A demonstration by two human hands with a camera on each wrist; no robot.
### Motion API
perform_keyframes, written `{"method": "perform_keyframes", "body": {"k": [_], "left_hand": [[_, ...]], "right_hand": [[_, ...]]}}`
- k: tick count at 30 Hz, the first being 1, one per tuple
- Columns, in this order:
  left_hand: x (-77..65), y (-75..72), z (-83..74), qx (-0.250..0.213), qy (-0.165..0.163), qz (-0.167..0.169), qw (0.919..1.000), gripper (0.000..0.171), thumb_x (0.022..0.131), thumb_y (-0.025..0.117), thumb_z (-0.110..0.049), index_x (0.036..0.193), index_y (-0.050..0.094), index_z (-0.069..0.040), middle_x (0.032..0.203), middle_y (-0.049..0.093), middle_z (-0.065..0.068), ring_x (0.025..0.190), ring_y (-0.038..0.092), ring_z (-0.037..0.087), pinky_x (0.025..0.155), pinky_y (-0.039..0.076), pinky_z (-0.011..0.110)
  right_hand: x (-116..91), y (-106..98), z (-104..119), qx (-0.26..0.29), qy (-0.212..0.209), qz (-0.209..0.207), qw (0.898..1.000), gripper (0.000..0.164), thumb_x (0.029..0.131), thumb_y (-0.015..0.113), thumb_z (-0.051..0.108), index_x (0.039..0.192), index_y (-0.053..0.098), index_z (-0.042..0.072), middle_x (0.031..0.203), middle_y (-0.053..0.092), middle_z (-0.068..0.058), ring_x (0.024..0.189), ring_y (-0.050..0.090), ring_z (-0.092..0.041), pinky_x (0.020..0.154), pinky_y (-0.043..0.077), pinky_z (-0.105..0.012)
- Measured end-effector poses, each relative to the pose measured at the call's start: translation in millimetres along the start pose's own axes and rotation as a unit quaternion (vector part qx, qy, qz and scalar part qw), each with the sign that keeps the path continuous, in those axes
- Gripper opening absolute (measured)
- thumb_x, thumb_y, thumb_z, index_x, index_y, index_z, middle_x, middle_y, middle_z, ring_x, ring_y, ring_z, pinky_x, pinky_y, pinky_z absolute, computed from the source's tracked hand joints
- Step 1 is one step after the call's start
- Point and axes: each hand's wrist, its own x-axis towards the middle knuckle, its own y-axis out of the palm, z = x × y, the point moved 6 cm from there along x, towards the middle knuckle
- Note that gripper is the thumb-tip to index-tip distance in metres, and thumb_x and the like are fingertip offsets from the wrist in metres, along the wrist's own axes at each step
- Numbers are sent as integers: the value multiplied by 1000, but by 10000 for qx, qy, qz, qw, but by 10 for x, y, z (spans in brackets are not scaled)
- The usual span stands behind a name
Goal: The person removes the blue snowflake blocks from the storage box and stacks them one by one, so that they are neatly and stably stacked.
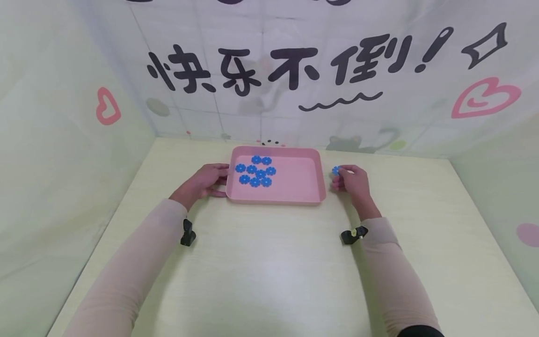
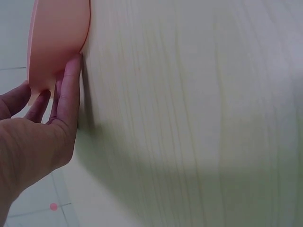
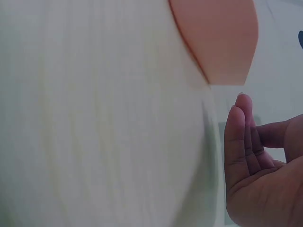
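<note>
A shallow pink tray (image 1: 294,175) lies on the table with several blue flower-shaped plastic discs (image 1: 254,169) grouped in its left half. At the tray's left end my left hand (image 1: 210,180) holds the side wall. In the left wrist view, the thumb of the left hand (image 2: 40,137) is at the rim and the other fingers lie along the outer wall. Just right of the tray, my right hand (image 1: 353,182) pinches one blue flower-shaped disc (image 1: 335,171) between thumb and finger. In the right wrist view, the right hand (image 3: 260,165) hides that disc.
The pale wood-grain table (image 1: 269,262) is bounded at the back by a printed cloth (image 1: 261,107) with large black characters, close behind the tray. Pale cloth sides stand left and right. A small black camera (image 1: 188,233) sits at the left wrist, another camera (image 1: 353,235) at the right.
</note>
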Motion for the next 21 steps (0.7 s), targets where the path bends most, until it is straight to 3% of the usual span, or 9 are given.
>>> {"method": "perform_keyframes", "body": {"k": [9, 21], "left_hand": [[-13, 2, 7, -3, -47, -17, 10000, 47, 104, 46, -28, 151, 38, -21, 128, 52, 14, 113, 51, 29, 79, 60, 45], [-2, 4, -9, -19, 31, 53, 10000, 47, 104, 45, -28, 150, 38, -19, 125, 53, 14, 110, 52, 27, 80, 59, 45]], "right_hand": [[53, -86, -143, -209, 434, 147, 9987, 36, 103, 47, 18, 130, 49, -4, 66, 65, 3, 57, 65, -7, 63, 60, -26], [151, -79, -172, -640, 481, 293, 9964, 36, 102, 48, 16, 131, 46, -5, 70, 63, 2, 58, 65, -7, 64, 60, -25]]}}
